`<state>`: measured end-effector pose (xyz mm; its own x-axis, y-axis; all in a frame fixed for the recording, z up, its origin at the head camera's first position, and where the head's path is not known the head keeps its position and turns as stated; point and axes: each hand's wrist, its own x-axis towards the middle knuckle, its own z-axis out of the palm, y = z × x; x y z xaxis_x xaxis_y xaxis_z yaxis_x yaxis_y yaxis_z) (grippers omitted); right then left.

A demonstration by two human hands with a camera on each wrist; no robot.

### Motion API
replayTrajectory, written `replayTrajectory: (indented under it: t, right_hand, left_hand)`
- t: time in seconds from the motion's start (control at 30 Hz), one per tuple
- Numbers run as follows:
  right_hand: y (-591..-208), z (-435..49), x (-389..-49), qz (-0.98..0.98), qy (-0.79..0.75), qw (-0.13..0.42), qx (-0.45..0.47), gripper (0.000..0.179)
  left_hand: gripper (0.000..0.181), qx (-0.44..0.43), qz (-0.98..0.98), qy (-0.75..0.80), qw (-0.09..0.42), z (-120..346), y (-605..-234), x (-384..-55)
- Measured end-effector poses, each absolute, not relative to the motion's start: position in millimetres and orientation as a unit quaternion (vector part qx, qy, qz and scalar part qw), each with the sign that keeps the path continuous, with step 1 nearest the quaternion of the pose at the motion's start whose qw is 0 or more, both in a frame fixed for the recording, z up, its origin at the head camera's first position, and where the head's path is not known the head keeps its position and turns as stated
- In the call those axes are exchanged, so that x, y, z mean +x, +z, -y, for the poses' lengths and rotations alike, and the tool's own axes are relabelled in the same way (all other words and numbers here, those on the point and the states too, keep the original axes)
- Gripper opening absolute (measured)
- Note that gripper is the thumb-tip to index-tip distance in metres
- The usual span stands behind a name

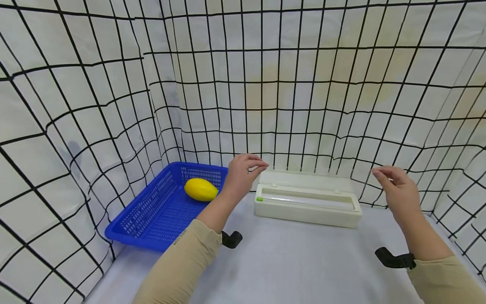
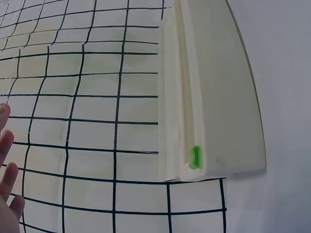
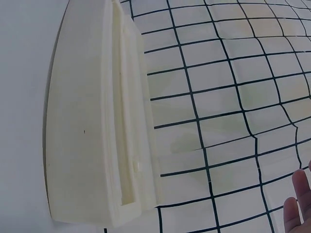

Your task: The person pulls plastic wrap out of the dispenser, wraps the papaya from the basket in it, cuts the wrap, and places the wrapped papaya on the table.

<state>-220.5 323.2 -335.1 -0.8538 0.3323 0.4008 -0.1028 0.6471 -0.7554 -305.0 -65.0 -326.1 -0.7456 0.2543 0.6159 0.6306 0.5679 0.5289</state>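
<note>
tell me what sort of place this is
Probably a small staged work area: a white-covered table closed in by a black-gridded white backdrop, with a blue basket and open white box set out.

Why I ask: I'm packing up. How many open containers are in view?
2: a blue basket, partly behind the left arm, and, right of it, a white box with its lid raised.

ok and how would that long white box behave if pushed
The long white box would probably slide rather than roll, given its flat sides. It looks low and wide, so tipping seems unlikely. Its raised lid might swing if bumped.
</note>
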Motion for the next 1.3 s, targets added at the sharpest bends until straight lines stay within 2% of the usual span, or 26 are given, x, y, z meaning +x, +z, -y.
replayTrajectory:
  t: [0.83,1.3]
  right_hand:
    - [-316,-327,-203,0.849,0.424,0.313,-0.025,0.032]
    - [-322,-335,-175,0.839,0.439,0.32,0.009,0.026]
  left_hand:
    - [0.017,-0.282,0.836,-0.395,0.254,69,-299,-283]
    - [0.014,-0.323,0.833,-0.368,0.257,72,-301,-257]
